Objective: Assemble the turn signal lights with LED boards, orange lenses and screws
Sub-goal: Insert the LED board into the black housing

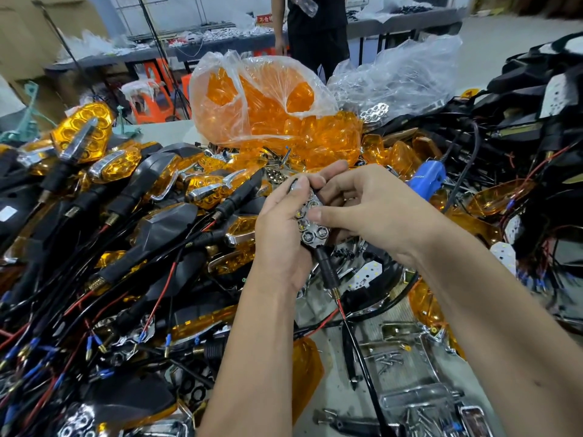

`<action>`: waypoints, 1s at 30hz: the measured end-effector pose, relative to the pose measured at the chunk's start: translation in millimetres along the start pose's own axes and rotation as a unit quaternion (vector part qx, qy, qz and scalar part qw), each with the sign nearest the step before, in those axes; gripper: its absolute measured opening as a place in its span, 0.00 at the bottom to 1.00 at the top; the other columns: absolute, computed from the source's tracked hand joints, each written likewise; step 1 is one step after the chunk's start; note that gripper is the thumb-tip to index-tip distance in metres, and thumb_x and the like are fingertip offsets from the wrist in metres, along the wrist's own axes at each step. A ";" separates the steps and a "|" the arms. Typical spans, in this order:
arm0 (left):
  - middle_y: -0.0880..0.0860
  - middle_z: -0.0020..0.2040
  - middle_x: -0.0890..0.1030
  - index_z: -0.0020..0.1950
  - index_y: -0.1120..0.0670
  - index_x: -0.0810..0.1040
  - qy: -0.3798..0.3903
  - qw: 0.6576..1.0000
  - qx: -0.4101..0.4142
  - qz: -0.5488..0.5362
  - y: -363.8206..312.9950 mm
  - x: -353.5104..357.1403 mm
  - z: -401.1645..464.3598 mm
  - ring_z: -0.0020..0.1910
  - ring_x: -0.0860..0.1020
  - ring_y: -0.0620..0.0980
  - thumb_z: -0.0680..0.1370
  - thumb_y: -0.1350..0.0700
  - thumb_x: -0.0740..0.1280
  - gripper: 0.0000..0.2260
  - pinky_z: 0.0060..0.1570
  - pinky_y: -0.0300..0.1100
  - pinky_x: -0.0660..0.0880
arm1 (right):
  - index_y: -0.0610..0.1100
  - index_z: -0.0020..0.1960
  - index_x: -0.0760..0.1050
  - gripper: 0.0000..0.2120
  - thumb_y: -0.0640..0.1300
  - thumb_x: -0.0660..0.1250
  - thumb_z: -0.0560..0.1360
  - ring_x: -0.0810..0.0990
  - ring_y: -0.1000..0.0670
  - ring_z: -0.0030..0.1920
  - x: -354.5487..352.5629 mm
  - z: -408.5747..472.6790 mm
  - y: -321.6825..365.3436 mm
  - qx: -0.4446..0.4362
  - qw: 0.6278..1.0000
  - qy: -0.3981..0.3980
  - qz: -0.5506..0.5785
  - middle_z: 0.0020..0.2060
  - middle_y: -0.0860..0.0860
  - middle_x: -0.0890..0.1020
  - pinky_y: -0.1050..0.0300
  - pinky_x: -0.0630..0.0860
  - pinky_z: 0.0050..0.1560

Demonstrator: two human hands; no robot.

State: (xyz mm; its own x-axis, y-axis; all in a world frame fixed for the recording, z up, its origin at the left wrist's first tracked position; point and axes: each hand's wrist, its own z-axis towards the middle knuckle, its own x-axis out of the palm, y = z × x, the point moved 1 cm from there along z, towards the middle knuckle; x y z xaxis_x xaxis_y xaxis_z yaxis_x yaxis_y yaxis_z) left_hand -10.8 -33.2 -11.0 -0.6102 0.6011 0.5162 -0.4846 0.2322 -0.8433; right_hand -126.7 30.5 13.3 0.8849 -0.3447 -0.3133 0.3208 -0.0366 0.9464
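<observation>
While my left hand curls round the black turn signal housing from below, gripping it stem-down so the open face points up at me, my right hand pinches at the chrome honeycomb reflector sitting in that face, thumb pressing the side, probably seating it over the LED board. No lens on this unit yet, so I judge it mid-assembly. Its black stem with red and black wires hangs down between my wrists, free of the clutter.

Just behind the hands, the bag of orange lenses lies open toward me, likely for a quick reach. The blue electric screwdriver rests right of the hands, near enough to grab. Loose screws lie on the table lower right, with chrome parts beside them. Finished lights pile up on the left, bare housings and white LED boards on the right. A person stands beyond the table.
</observation>
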 end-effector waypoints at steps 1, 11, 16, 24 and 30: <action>0.56 0.62 0.85 0.44 0.55 0.79 -0.004 1.000 0.003 0.007 0.8 0.2 0.1 0.58 0.85 0.59 0.86 0.57 0.58 0.14 0.41 0.51 0.82 | 0.39 0.47 0.84 0.07 0.40 0.80 0.73 0.81 0.49 0.35 -0.8 0.7 -0.4 -0.005 1.000 -0.001 -0.009 0.37 0.43 0.80 0.39 0.86 0.42; 0.57 0.58 0.86 0.43 0.54 0.77 -0.070 0.994 -0.010 0.085 11.3 1.4 4.9 0.62 0.81 0.65 0.86 0.56 0.60 0.14 0.60 0.64 0.78 | 0.35 0.41 0.82 0.12 0.41 0.82 0.70 0.86 0.47 0.35 -18.0 1.0 -6.1 -0.009 1.000 0.011 -0.015 0.48 0.53 0.86 0.51 0.86 0.38; 0.55 0.42 0.86 0.44 0.59 0.74 -0.127 0.992 -0.007 0.021 5.1 -2.7 8.7 0.37 0.85 0.54 0.88 0.59 0.55 0.14 0.33 0.45 0.81 | 0.44 0.42 0.83 0.07 0.46 0.78 0.75 0.87 0.47 0.37 -47.3 -5.0 -10.6 -0.009 0.984 0.056 -0.172 0.35 0.49 0.86 0.52 0.86 0.40; 0.49 0.34 0.71 0.44 0.54 0.69 -0.095 0.992 -0.065 -0.059 -2.3 -15.3 10.9 0.26 0.67 0.46 0.87 0.60 0.56 0.12 0.25 0.37 0.68 | 0.54 0.48 0.86 0.03 0.46 0.77 0.76 0.83 0.59 0.41 -45.8 -7.1 -7.7 0.001 0.931 0.196 -0.307 0.37 0.64 0.85 0.61 0.79 0.44; 0.49 0.33 0.65 0.42 0.54 0.69 -0.028 0.990 -0.092 -0.107 -14.4 -20.9 4.9 0.27 0.63 0.47 0.81 0.55 0.58 0.09 0.28 0.37 0.66 | 0.54 0.44 0.86 0.04 0.46 0.75 0.77 0.85 0.53 0.38 -45.9 -7.1 -2.4 -0.046 0.954 0.124 -0.269 0.37 0.57 0.86 0.55 0.84 0.42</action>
State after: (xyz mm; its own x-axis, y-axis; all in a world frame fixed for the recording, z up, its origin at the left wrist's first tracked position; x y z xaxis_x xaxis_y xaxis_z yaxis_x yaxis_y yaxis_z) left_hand 5.8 -52.8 -8.9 -0.5421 0.4809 0.6891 -0.4875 0.4880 -0.7240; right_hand -165.7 53.0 24.8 0.6333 -0.0661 -0.7711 0.7689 -0.0595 0.6366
